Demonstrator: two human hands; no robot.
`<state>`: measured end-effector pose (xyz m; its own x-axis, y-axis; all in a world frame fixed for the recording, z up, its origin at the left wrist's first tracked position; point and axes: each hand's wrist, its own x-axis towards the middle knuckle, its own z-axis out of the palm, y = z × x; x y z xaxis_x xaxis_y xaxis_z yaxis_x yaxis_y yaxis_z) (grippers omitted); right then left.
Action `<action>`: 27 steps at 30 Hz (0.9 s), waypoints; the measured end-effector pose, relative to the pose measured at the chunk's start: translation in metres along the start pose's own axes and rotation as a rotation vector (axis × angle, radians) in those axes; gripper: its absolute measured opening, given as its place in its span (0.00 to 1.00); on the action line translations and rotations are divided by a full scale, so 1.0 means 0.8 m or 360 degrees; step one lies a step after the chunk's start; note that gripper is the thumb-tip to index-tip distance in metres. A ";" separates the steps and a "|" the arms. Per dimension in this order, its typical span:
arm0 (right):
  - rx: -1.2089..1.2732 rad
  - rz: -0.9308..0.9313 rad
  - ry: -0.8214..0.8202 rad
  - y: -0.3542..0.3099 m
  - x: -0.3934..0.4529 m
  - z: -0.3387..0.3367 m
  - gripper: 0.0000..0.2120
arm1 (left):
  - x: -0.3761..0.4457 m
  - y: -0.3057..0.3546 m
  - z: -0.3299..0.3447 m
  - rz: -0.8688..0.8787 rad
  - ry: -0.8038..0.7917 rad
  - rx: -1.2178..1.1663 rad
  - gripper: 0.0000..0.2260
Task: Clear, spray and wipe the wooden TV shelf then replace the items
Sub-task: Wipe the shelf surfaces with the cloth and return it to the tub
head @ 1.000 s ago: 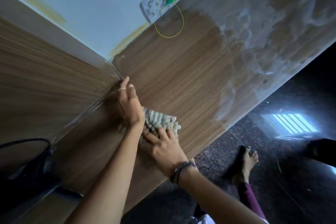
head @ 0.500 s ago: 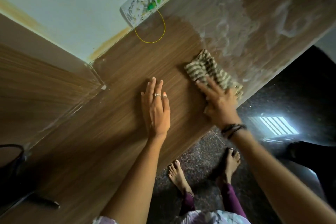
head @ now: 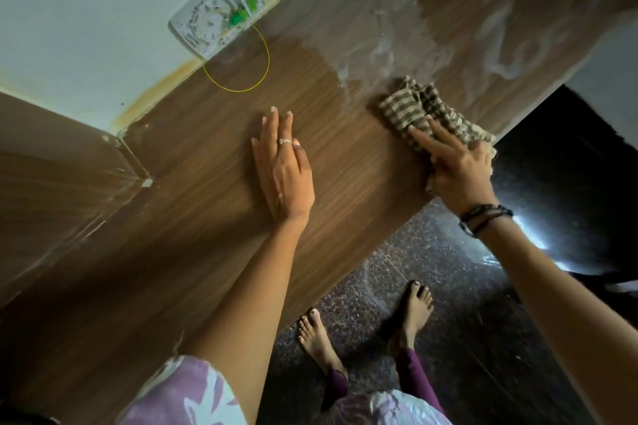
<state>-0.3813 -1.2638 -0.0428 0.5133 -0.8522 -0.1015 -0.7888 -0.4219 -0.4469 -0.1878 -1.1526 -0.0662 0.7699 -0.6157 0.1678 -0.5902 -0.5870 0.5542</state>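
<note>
Wooden shelf (head: 193, 217) lies under us. Our right hand (head: 459, 169) presses the striped cloth (head: 424, 110), which pokes out at eleven o'clock. Our left hand (head: 283, 169) lies flat, fingers together.

On the shelf (head: 193, 217), the left hand (head: 283, 169) lies flat, left of the cloth (head: 424, 110) under the right hand (head: 455, 166).

A striped cloth (head: 431, 114) is pressed onto the wooden shelf (head: 207, 217) by the right hand (head: 455, 169). The left hand (head: 283, 166) is laid flat on the shelf, apart from the cloth.
</note>
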 end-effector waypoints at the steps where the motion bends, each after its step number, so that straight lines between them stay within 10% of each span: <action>1: 0.0022 0.0045 0.0001 -0.011 -0.003 0.004 0.35 | 0.009 0.002 0.005 -0.0036 0.0013 0.0041 0.20; 9: -0.0211 -0.0828 -0.0166 -0.060 -0.026 0.046 0.41 | 0.025 0.004 0.021 -0.0249 -0.0026 0.0423 0.20; 17: -0.0036 -0.0005 -0.0254 -0.100 0.125 0.019 0.37 | 0.025 0.008 0.022 -0.0241 0.0018 0.0411 0.23; 23: -0.0221 -0.0816 -0.0544 -0.116 0.112 0.025 0.35 | 0.026 0.005 0.024 -0.0200 0.0058 0.0403 0.21; 27: -0.0200 -0.0448 -0.0395 -0.136 0.174 0.030 0.33 | 0.028 0.009 0.024 -0.0204 0.0043 0.0436 0.22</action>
<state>-0.2160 -1.3289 -0.0292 0.7694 -0.6035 -0.2093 -0.6329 -0.6760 -0.3774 -0.1798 -1.1806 -0.0743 0.8464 -0.5153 0.1341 -0.5283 -0.7813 0.3322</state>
